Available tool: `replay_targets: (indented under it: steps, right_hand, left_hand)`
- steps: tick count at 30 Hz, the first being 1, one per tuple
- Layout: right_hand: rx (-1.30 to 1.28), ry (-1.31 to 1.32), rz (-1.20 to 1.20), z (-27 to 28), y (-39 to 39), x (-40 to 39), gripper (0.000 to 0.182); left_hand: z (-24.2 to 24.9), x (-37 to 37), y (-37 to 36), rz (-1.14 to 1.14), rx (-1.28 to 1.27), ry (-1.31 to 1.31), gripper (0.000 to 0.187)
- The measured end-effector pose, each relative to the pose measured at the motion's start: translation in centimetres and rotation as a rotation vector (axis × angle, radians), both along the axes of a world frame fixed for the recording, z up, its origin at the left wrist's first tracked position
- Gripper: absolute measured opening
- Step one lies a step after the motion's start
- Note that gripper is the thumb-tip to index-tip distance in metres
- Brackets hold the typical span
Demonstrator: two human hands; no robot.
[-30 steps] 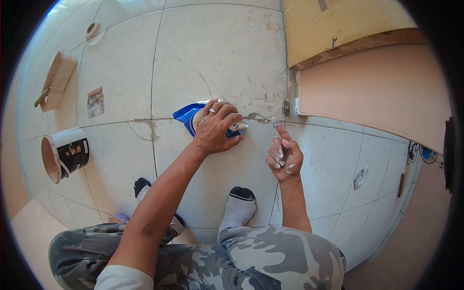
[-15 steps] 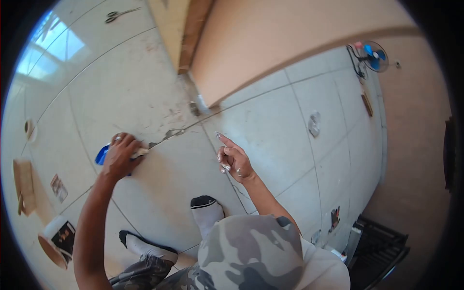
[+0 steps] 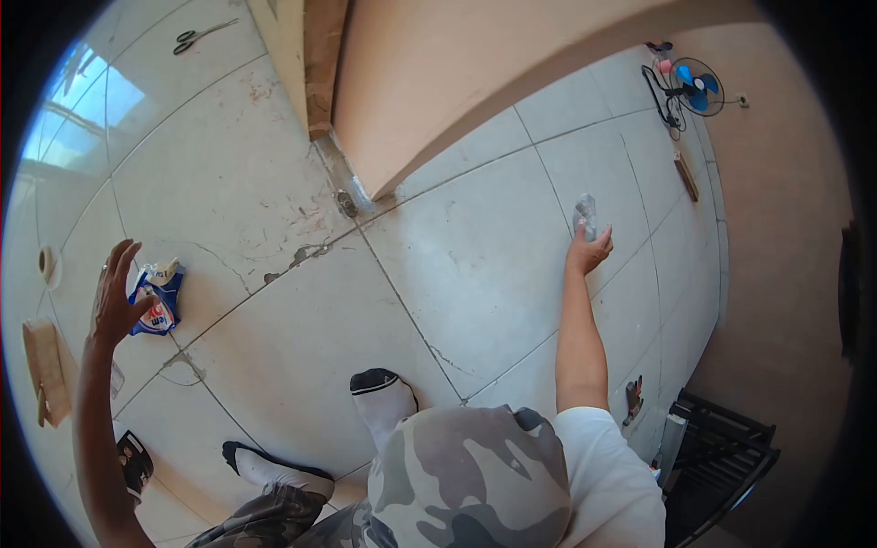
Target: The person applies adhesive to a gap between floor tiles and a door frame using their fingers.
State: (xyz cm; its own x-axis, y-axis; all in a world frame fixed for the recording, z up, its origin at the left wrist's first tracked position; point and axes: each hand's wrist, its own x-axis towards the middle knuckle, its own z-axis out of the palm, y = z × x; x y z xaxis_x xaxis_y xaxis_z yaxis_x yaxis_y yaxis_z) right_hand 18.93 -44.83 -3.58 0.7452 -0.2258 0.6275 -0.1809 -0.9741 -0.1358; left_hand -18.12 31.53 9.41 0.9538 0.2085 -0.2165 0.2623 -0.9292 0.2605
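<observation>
My left hand (image 3: 115, 297) is open beside a small blue bag (image 3: 160, 306) with white and red print, its fingers spread and nothing in them. The bag stands on the tiled floor with its top crumpled open. At the end of my stretched arm, my right hand (image 3: 590, 251) is at the near end of a crumpled piece of clear plastic (image 3: 585, 210) on the tiles. The thumb of that hand stands apart from the fingers, which overlap the plastic.
Broken grout (image 3: 306, 254) runs along a tile joint toward the wall corner (image 3: 365, 187). Scissors (image 3: 206, 36), a tape roll (image 3: 47, 265) and a wooden piece (image 3: 46, 373) lie leftward. A fan (image 3: 696, 85), wood block (image 3: 685, 176) and black rack (image 3: 726, 452) are rightward.
My left hand has let go of the blue bag, which now sits farther left. My right hand has reached out to the right, from above the middle tiles to the clear plastic.
</observation>
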Motion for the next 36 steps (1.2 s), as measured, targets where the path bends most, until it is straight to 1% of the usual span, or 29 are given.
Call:
replay_targets:
  steps: [2,3,4,6,7,9,10,11,12,14,15,16,17,18,19,20,21,23,24,25,27,28,29,30,31,32,33,35,36]
  right_hand:
    - [0.2,0.273,-0.079,1.4,0.9,1.0,0.094]
    - [0.089,0.344,-0.16,1.5,1.5,1.5,0.102]
    - [0.028,0.381,-0.203,2.0,2.2,1.8,0.1]
    - [-0.027,0.363,-0.14,-0.1,-1.2,3.2,0.087]
    - [-0.077,0.387,-0.096,1.6,0.6,2.1,0.077]
    - [-0.145,0.441,0.055,2.3,0.8,1.2,0.057]
    - [-0.094,0.487,0.095,3.7,2.6,-0.4,0.051]
    - [-0.077,0.485,0.202,4.6,4.4,-2.2,0.05]
    - [0.072,0.382,0.434,5.8,7.7,-5.0,0.051]
    - [0.244,0.457,0.693,8.5,14.8,-11.6,0.055]
    - [0.281,0.532,0.788,10.6,19.2,-15.7,0.058]
    - [0.259,0.618,0.901,11.1,21.9,-18.5,0.06]
    - [0.43,0.697,1.021,12.3,25.6,-21.2,0.063]
    - [0.504,0.777,1.154,12.3,27.9,-22.6,0.064]
    - [0.606,0.872,1.214,11.9,30.0,-23.5,0.063]
    - [0.598,1.028,1.229,12.1,31.8,-23.6,0.061]
    - [0.6,1.027,1.239,12.2,33.6,-23.4,0.061]
    - [0.514,0.771,1.593,12.5,36.9,-22.9,0.063]
    - [0.709,0.983,1.551,12.8,37.3,-22.6,0.063]
    - [0.709,0.979,1.564,13.3,38.0,-22.6,0.063]
    - [0.983,1.113,1.486,14.1,39.4,-22.5,0.065]
    - [0.917,1.053,1.528,13.7,40.4,-22.5,0.059]
    - [0.906,1.063,1.535,13.8,41.0,-22.1,0.059]
    - [0.521,1.117,1.6,14.0,41.6,-21.5,0.065]
    - [0.132,1.142,1.63,14.9,42.7,-21.2,0.07]
    - [0.018,1.25,1.55,15.5,43.6,-21.1,0.064]
    - [0.011,1.257,1.541,15.9,44.5,-20.9,0.064]
    - [-0.15,1.355,1.491,16.3,46.2,-20.6,0.056]
    - [-0.153,1.356,1.478,16.4,46.7,-20.5,0.056]
  left_hand:
    - [2.3,0.3,-1.6,-0.061,0.018,0.115,0.092]
    - [2.8,0.3,-2.3,-0.091,-0.025,0.108,0.084]
    - [3.4,0.6,-3.5,-0.102,-0.03,0.128,0.078]
    - [2.4,0.8,-5.9,-0.197,-0.1,0.053,0.063]
    - [2.3,1.5,-8.3,-0.169,-0.183,0.079,0.056]
    - [-1.0,2.2,-12.9,-0.234,-0.334,-0.129,0.049]
    - [-1.2,2.8,-16.2,-0.148,-0.498,-0.125,0.046]
    - [-2.0,3.3,-19.3,-0.091,-0.661,-0.213,0.044]
    - [-2.4,3.7,-22.5,0.027,-0.832,-0.218,0.044]
    - [-3.8,4.8,-28.2,0.27,-1.087,-0.234,0.053]
    - [-3.3,5.3,-30.2,0.399,-1.278,-0.216,0.057]
    - [-4.2,5.6,-32.5,0.446,-1.29,-0.389,0.056]
    - [-3.8,5.7,-33.0,0.457,-1.28,-0.394,0.056]
    - [-2.9,6.0,-33.0,0.538,-1.512,-0.366,0.057]
    - [-2.1,6.3,-32.9,0.617,-1.749,-0.333,0.058]
    - [-1.9,6.5,-32.4,0.693,-1.874,-0.269,0.059]
    - [-1.5,7.0,-32.1,0.695,-1.867,-0.278,0.059]
    - [-1.0,7.8,-30.5,0.92,-1.914,-0.376,0.062]
    - [-0.9,7.9,-29.5,0.923,-1.904,-0.388,0.062]
    - [-0.8,8.2,-28.2,0.958,-1.96,-0.36,0.066]
    - [-0.9,8.9,-26.3,0.988,-2.024,-0.349,0.07]
    - [-1.2,9.4,-25.6,1.043,-2.06,-0.436,0.075]
    - [-1.6,9.5,-25.1,1.101,-2.096,-0.52,0.079]
    - [-1.8,9.8,-25.0,1.103,-2.009,-0.572,0.08]
    - [-2.0,9.5,-24.2,1.109,-2.016,-0.574,0.08]
    - [-2.1,9.3,-23.2,1.175,-2.07,-0.541,0.079]
    - [-2.1,9.2,-22.3,1.24,-2.124,-0.499,0.078]
    - [-1.4,9.9,-20.5,1.301,-2.121,-0.461,0.075]
    - [-0.8,10.2,-19.5,1.363,-2.109,-0.437,0.073]
